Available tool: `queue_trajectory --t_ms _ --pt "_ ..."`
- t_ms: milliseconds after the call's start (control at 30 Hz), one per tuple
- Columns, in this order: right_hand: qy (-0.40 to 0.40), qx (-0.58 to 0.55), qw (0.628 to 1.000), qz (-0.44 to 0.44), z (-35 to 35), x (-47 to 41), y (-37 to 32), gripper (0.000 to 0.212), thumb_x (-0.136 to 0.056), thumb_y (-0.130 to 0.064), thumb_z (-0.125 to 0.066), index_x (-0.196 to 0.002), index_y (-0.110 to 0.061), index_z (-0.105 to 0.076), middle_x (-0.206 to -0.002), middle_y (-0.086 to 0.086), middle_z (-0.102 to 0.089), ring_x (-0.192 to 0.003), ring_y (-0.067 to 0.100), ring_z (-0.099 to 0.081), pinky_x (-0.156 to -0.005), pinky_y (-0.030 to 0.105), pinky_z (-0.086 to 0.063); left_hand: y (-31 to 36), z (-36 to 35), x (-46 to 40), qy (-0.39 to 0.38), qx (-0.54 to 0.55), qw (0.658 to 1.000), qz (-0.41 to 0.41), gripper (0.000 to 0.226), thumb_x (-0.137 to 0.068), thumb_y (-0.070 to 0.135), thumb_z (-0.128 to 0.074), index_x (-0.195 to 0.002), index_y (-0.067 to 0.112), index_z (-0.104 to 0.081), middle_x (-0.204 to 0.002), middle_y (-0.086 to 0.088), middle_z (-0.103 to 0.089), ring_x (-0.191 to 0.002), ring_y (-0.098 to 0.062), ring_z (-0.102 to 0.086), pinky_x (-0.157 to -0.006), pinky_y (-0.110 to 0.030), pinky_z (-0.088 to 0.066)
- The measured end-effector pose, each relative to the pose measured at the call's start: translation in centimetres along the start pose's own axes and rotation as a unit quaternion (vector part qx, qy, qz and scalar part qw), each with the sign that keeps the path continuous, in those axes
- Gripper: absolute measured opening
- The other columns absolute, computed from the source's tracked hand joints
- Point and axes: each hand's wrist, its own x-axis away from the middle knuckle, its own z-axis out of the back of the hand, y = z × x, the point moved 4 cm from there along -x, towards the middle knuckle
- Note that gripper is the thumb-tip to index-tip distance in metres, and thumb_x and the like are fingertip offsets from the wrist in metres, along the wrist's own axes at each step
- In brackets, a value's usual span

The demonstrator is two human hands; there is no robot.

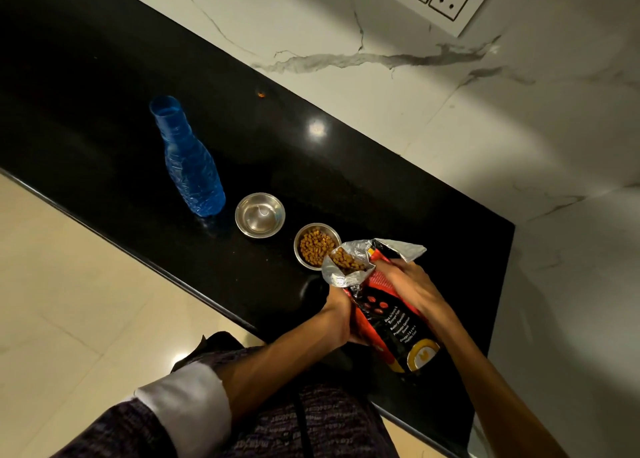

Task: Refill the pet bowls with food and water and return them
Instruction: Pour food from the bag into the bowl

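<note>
Both hands' grip holds food bag (384,305) tilted over kibble bowl (317,246).

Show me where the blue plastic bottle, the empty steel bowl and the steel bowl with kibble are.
Blue plastic bottle (188,166): head view, middle of its crinkled body.
Empty steel bowl (259,215): head view, its shiny inner bottom.
Steel bowl with kibble (298,249): head view, its left inner wall.

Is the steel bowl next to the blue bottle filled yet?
No food: the steel bowl shows bare shiny metal, unlike the kibble bowl. Whether it holds clear water cannot be told.
</note>
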Motion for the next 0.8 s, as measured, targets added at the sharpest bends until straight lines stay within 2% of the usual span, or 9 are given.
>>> queue_trajectory --t_ms 100,167,233,333,400,533,667,733,800 --pt "0.008 -0.001 1.000 0.000 0.10 -0.01 0.06 0.062 -0.083 -0.083 -0.051 -0.116 -0.034 -0.070 -0.111 0.004 -0.074 -0.098 0.025 -0.071 -0.099 0.042 -0.055 -0.13 -0.04 -0.06 0.003 -0.010 1.000 -0.007 0.105 -0.092 0.084 0.001 -0.116 0.011 -0.070 -0.093 -0.016 -0.071 -0.121 -0.044 -0.063 -0.099 -0.065 -0.049" --pt "0.001 0.009 1.000 -0.001 0.09 0.07 -0.03 0.057 -0.083 -0.082 -0.052 -0.112 -0.036 -0.069 -0.107 0.004 -0.074 -0.095 0.025 -0.073 -0.098 0.043 -0.056 -0.17 0.05 0.17 0.006 -0.010 1.000 -0.006 0.100 -0.095 0.082 -0.002 -0.118 0.012 -0.069 -0.092 -0.014 -0.070 -0.125 -0.045 -0.061 -0.105 -0.067 -0.047" --pt "-0.005 -0.002 1.000 -0.005 0.07 0.22 0.03 0.058 -0.081 -0.083 -0.053 -0.112 -0.035 -0.068 -0.104 0.003 -0.075 -0.092 0.025 -0.074 -0.096 0.044 -0.057 -0.21 0.01 0.04 0.001 -0.010 1.000 -0.006 0.099 -0.096 0.081 -0.001 -0.120 0.012 -0.068 -0.092 -0.014 -0.070 -0.125 -0.045 -0.061 -0.103 -0.067 -0.048" --pt "0.001 0.018 1.000 0.003 0.02 -0.05 0.10 0.072 -0.077 -0.087 -0.047 -0.117 -0.033 -0.069 -0.104 0.003 -0.075 -0.095 0.025 -0.073 -0.098 0.045 -0.056 -0.26 -0.02 -0.16 0.001 -0.002 1.000 -0.005 0.101 -0.092 0.085 -0.002 -0.116 0.013 -0.069 -0.096 -0.016 -0.071 -0.119 -0.043 -0.064 -0.100 -0.066 -0.050" --pt "-0.010 0.026 1.000 0.008 -0.09 0.02 -0.06 0.059 -0.083 -0.083 -0.048 -0.111 -0.035 -0.068 -0.103 0.003 -0.074 -0.095 0.025 -0.073 -0.098 0.045 -0.056 -0.30 0.06 -0.01 -0.002 0.004 1.000 -0.001 0.099 -0.090 0.086 -0.003 -0.108 0.015 -0.069 -0.096 -0.015 -0.070 -0.122 -0.044 -0.062 -0.099 -0.067 -0.049" --pt "0.003 0.013 1.000 0.010 0.06 -0.06 -0.25 0.046 -0.089 -0.076 -0.051 -0.105 -0.037 -0.067 -0.102 0.002 -0.074 -0.094 0.024 -0.072 -0.097 0.041 -0.055 -0.35 0.20 -0.42 0.009 -0.001 1.000 -0.006 0.098 -0.096 0.079 -0.003 -0.125 0.010 -0.066 -0.102 -0.019 -0.070 -0.121 -0.046 -0.063 -0.098 -0.066 -0.050" --pt "0.000 0.012 1.000 0.012 0.06 -0.04 -0.40 0.040 -0.087 -0.075 -0.054 -0.088 -0.037 -0.066 -0.096 0.000 -0.074 -0.090 0.022 -0.072 -0.095 0.040 -0.056 -0.22 -0.13 0.14 0.002 0.003 1.000 -0.003 0.094 -0.095 0.081 -0.001 -0.098 0.014 -0.067 -0.091 -0.016 -0.070 -0.116 -0.043 -0.065 -0.091 -0.062 -0.049" --pt "0.009 0.002 1.000 0.014 0.26 -0.17 -0.36 0.042 -0.084 -0.075 -0.055 -0.085 -0.036 -0.069 -0.094 0.000 -0.076 -0.089 0.022 -0.073 -0.095 0.042 -0.057 -0.12 -0.16 0.16 0.009 -0.003 1.000 -0.009 0.094 -0.096 0.080 -0.002 -0.101 0.013 -0.068 -0.089 -0.015 -0.071 -0.109 -0.042 -0.068 -0.091 -0.061 -0.051" --pt "0.004 0.011 1.000 0.017 0.17 -0.23 -0.36 0.038 -0.089 -0.072 -0.055 -0.081 -0.037 -0.068 -0.092 -0.001 -0.076 -0.090 0.023 -0.073 -0.096 0.043 -0.056 -0.14 0.01 0.35 0.011 -0.010 1.000 -0.013 0.093 -0.099 0.077 -0.004 -0.112 0.011 -0.069 -0.092 -0.015 -0.070 -0.114 -0.043 -0.066 -0.095 -0.063 -0.051"
